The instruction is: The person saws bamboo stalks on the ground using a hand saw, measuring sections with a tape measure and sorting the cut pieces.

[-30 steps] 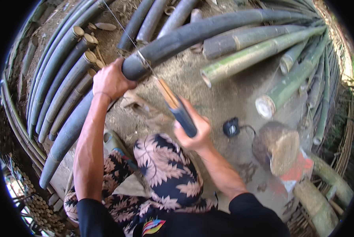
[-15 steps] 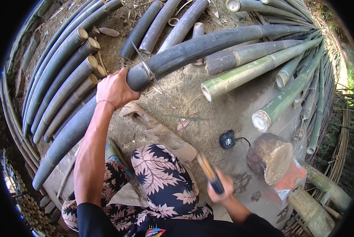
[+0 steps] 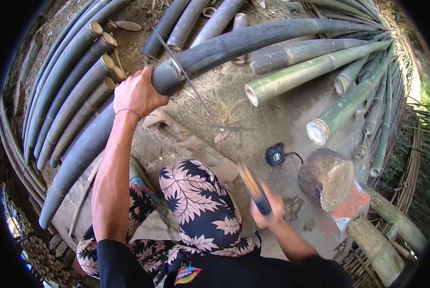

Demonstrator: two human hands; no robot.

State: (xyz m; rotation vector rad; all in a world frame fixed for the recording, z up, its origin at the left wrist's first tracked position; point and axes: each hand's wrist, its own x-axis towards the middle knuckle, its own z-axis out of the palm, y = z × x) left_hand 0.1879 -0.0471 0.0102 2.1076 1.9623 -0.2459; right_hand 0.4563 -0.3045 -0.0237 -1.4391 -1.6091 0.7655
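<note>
A long dark bamboo pole (image 3: 253,43) runs across the view, from the lower left to the pile at the upper right. My left hand (image 3: 140,93) is wrapped over it, just left of a joint. Beside that hand, a thin saw blade (image 3: 176,63) lies across the pole at the joint. My right hand (image 3: 268,209), smeared by motion, is closed around the orange and black handle (image 3: 254,188) of the handsaw. Between blade and handle the saw is blurred out of sight. My knee in leaf-patterned cloth (image 3: 198,199) is below the pole.
Cut bamboo lengths (image 3: 83,43) lie at the left, others (image 3: 186,21) at the top. Green bamboo poles (image 3: 296,79) fan out at the right. A black tape measure (image 3: 275,154), a wooden stump (image 3: 327,180) and a hollowed wooden piece (image 3: 186,137) are on the ground.
The saw has slid a little away from me across the pole, with my right hand following. My left hand keeps its grip. The whole view has shifted slightly.
</note>
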